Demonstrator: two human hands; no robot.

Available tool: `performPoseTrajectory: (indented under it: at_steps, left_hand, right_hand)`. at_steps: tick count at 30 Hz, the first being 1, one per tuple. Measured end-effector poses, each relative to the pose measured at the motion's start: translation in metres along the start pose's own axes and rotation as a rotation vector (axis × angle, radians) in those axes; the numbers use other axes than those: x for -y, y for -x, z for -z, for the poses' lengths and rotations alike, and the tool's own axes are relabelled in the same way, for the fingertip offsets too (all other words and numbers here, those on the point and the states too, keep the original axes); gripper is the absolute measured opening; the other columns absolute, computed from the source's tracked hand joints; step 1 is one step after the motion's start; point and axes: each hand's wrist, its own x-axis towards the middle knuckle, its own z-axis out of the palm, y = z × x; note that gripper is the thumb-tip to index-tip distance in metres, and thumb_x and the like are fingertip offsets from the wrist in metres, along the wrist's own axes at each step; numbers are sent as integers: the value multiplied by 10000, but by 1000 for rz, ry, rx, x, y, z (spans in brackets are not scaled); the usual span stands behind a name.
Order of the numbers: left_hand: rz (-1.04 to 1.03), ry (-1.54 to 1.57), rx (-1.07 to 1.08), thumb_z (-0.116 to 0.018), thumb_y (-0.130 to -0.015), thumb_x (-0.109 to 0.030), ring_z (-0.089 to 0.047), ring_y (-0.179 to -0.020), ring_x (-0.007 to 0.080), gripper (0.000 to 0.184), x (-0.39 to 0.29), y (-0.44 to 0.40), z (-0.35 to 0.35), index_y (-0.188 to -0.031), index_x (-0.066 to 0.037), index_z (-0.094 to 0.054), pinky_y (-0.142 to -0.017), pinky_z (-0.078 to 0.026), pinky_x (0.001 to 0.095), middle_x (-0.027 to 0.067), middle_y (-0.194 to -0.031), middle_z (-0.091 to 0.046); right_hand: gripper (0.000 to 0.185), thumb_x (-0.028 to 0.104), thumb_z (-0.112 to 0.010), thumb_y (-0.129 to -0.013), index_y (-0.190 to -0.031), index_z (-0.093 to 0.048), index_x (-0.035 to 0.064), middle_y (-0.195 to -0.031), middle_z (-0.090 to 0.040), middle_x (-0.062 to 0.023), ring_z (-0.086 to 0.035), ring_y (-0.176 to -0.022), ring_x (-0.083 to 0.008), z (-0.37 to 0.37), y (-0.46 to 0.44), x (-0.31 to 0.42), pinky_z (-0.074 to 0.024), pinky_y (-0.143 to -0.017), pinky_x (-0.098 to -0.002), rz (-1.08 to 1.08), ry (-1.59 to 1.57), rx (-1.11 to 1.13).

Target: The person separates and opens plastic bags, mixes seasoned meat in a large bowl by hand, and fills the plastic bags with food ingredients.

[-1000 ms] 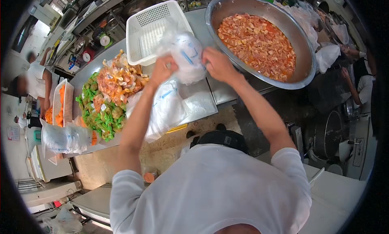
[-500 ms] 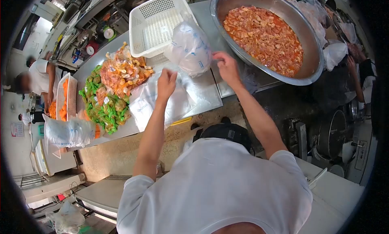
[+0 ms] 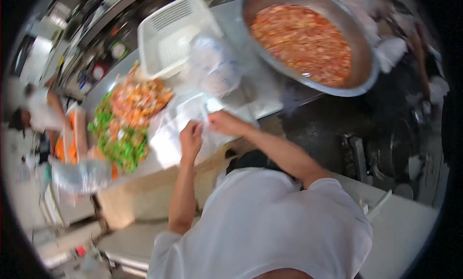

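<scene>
Flat white plastic bags (image 3: 166, 140) lie on the steel table's near edge. My left hand (image 3: 191, 136) is over them with its fingers curled together. Close on its right, my right hand (image 3: 224, 123) is closed too, at the bags' right side. Blur hides what either hand pinches. Beyond my hands, a bulging clear bag with blue print (image 3: 212, 66) rests beside a white perforated basket (image 3: 171, 35). A large metal basin (image 3: 364, 83) at the upper right holds chopped red-orange meat (image 3: 304, 45).
Left of the flat bags lie orange-filled bags (image 3: 137, 98) and green bundles (image 3: 120, 146). A stack of clear bags (image 3: 82, 175) is at the table's left end. One person (image 3: 41, 107) stands at the far left; another person's arm (image 3: 418, 59) shows at the right.
My right hand has moved from beside the bulging bag down to the flat bags, near my left hand. My left hand has lowered. The bulging bag now stands without my hands on it.
</scene>
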Motion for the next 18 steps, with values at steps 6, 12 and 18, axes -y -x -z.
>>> performPoseTrajectory:
  at_steps: [6,12,18]
  left_hand:
    - [507,1123,-4,-571,-949,-228,-646,-925,202,240,-46,-6,1,-1058,-19,-616,-795,-543,362,107,-1035,-680]
    - [340,1063,388,-477,-921,-198,-582,-1105,267,267,-113,-27,53,-1022,-12,-640,-995,-420,451,110,-1113,-670]
    - [-746,-180,-219,-670,-783,-128,-638,-881,365,257,-212,-146,98,-1002,7,-664,-884,-481,434,152,-886,-681]
  right_hand:
    - [171,145,-704,-751,-724,-585,26,-652,-594,-133,-540,-611,-159,42,26,70,-444,-572,-372,-161,0,-284]
    - [221,53,-703,-785,-736,-491,85,-712,-527,21,-479,-659,-76,144,28,103,-404,-561,-283,1,-275,-949]
    - [173,59,-676,-792,-826,-507,47,-843,-582,-106,-571,-726,-254,211,-4,247,-473,-688,-331,356,188,-182]
